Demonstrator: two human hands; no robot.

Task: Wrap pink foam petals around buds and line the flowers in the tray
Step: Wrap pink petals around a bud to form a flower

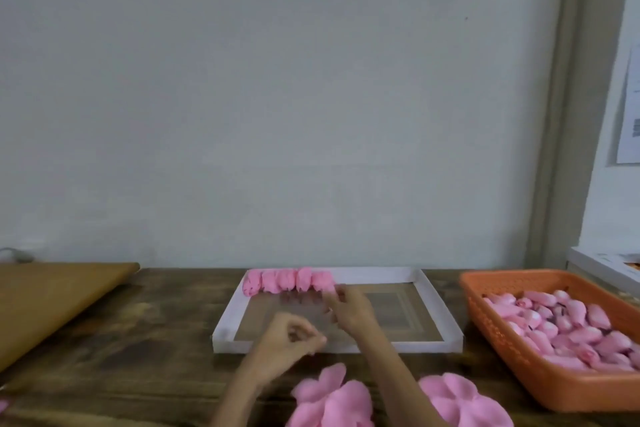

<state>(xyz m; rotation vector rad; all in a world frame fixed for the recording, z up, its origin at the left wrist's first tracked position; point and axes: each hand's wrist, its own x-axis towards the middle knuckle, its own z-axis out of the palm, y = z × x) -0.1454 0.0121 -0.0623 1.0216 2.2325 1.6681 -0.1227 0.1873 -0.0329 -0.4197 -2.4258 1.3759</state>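
A white tray (440, 308) lies on the wooden table against the wall. Several wrapped pink flowers (287, 281) stand in a row along its far left edge. My right hand (349, 308) reaches into the tray, and its fingertips are at the near right side of the last flower (322, 279). Blur hides whether they pinch it. My left hand (287, 343) hovers over the tray's near rim with fingers loosely curled and nothing visible in them. Loose pink foam petals (332, 399) lie in piles at the near edge, and a second pile (464, 402) lies right of my right forearm.
An orange plastic basket (502, 340) full of pink buds (568, 326) sits at the right. A brown board or paper sheet (52, 302) covers the table's left side. White boxes (609, 267) stand behind the basket. The wall runs close behind the tray.
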